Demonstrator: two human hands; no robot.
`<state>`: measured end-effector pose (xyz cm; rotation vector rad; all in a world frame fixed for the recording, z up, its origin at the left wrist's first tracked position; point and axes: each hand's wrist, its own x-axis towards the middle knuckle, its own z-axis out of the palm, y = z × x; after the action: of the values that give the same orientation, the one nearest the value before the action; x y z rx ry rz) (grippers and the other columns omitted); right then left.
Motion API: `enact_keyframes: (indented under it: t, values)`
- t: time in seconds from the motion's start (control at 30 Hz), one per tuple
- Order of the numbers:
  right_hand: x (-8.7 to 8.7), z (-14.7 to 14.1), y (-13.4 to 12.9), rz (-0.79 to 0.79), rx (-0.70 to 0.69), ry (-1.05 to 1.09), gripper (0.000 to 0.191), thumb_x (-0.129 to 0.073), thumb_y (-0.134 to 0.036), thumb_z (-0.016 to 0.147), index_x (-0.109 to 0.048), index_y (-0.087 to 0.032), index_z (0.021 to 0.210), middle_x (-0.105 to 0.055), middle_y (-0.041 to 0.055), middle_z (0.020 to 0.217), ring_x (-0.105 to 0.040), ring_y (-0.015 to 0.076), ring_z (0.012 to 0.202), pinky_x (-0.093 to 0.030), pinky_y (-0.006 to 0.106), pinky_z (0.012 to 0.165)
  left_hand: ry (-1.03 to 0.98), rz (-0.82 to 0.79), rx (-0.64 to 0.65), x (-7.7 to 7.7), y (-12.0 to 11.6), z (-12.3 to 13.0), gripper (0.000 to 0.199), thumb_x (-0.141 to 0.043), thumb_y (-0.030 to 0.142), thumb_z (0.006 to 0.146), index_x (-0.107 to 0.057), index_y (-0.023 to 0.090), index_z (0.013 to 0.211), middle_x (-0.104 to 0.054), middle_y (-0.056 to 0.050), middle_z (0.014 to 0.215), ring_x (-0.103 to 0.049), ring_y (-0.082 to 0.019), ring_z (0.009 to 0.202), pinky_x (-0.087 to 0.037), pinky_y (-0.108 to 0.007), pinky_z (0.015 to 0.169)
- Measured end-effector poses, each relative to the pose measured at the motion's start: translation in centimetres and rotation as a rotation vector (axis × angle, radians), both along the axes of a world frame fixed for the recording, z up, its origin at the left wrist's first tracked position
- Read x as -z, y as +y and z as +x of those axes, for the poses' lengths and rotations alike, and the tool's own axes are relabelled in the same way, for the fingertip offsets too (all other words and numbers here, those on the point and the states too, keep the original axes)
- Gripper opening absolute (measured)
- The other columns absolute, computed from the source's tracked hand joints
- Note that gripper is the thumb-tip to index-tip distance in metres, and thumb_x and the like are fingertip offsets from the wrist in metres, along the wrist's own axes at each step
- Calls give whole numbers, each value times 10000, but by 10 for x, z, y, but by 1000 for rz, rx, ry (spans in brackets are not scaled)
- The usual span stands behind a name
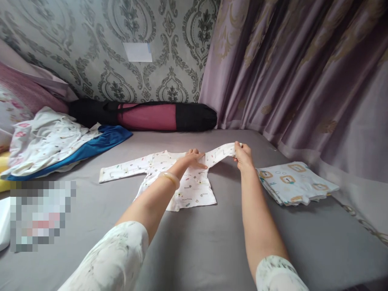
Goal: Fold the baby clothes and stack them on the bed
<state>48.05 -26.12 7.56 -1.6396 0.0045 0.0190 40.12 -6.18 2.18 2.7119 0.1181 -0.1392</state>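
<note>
A small white long-sleeved baby shirt (194, 190) with tiny printed figures lies spread on the grey bed sheet. Its left-side sleeve (124, 169) stretches out flat. My left hand (195, 159) rests on the upper part of the shirt near the right shoulder, fingers spread and pressing down on the cloth. The right-side sleeve (221, 152) is lifted off the bed, its cuff pinched in my right hand (243, 155). A pale bangle (169, 179) circles my left wrist.
On the right lies a stack of folded patterned cloth (298, 182). Piled clothes (57, 137) and a blue cloth (100, 141) lie at the left. A black and maroon long bag (145, 116) lies along the wall, beside purple curtains (273, 60). A blurred-out item (42, 216) is front left.
</note>
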Motion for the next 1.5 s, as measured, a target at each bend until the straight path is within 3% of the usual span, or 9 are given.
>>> enact_keyframes:
  t: [0.3,0.5,0.63,0.8,0.9,1.0,1.13,1.27,1.5]
  values:
    - [-11,-38,64,62,-218,47,147,-520,-285,946,-512,-199,827,-490,-86,525,-447,67,384,-269,158,319,105,56,28,-15,-4,7,877,-781,601,558,-538,271,1333,-458,-163,1337,-350,-430,1291,-342,-547,1027]
    - [-4,-49,85,-12,-233,46,153,-545,-304,927,-549,-182,835,-538,-60,581,-490,76,427,-318,158,333,-24,-25,-27,-10,6,-10,798,-770,562,603,-549,233,1295,-537,-138,1269,-416,-376,1274,-363,-477,1041]
    - [7,-52,96,-101,-242,23,164,-525,-323,926,-577,-167,921,-590,-23,676,-527,89,469,-370,168,354,-142,-133,-255,-5,29,-45,698,-717,428,718,-508,140,1319,-571,-176,1251,-515,-334,1196,-429,-417,981]
    - [20,-67,122,-264,-258,-33,265,-520,-388,917,-577,-175,1063,-666,51,861,-605,127,563,-466,212,419,-308,-411,-503,3,45,-96,540,-583,376,835,-502,148,1318,-629,-143,1173,-619,-231,1014,-493,-336,853]
    - [28,-84,134,-356,-437,-59,375,-494,-466,924,-546,-188,1171,-697,74,942,-639,147,599,-511,247,482,-365,-506,-597,9,43,-114,546,-534,304,841,-465,141,1358,-651,-115,1113,-632,-195,929,-504,-311,802]
    - [32,-100,137,-499,-669,-111,434,-474,-471,938,-517,-192,1268,-707,94,1062,-685,180,793,-548,278,650,-397,-529,-611,16,40,-120,613,-493,196,806,-413,138,1410,-662,-83,1024,-625,-179,854,-505,-321,794]
    - [32,-110,130,-749,-708,-296,357,-395,-357,975,-599,-192,1217,-675,107,1202,-613,228,1118,-469,316,922,-410,-454,-552,23,39,-121,708,-461,108,734,-407,124,1439,-645,-61,933,-605,-178,818,-498,-327,821]
    - [34,-105,118,-932,-656,-436,404,-289,-237,986,-596,-188,1245,-626,109,1290,-540,218,1228,-392,316,1016,-389,-368,-505,26,40,-119,613,-460,109,707,-578,121,1309,-632,-76,962,-603,-188,859,-489,-336,877]
    - [54,-80,97,-1230,-528,-432,600,-225,-378,1012,-274,-59,1519,-156,152,1618,-71,259,1495,-41,457,1190,-404,-226,-518,22,35,-122,531,-488,179,744,-615,176,1259,-569,-108,1317,-495,-283,1218,-401,-391,1047]
